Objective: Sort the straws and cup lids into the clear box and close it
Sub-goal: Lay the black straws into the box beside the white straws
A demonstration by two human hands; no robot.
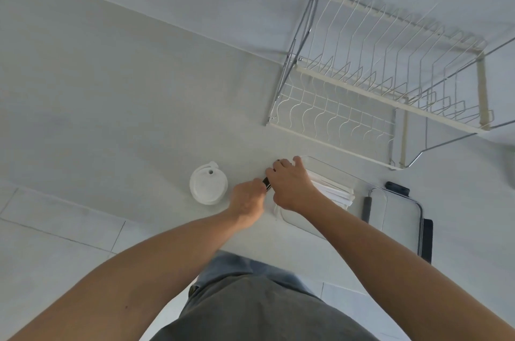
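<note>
Fingers of both hands, left and right, pinch a dark object at the box edge; lids lie left, straws right.

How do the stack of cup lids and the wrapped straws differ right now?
The cup lids are round and sit stacked on the bare counter, left of both hands. The straws are long, thin and paper-wrapped, lying flat inside the clear box, partly hidden by the right hand. Both are white.
</note>
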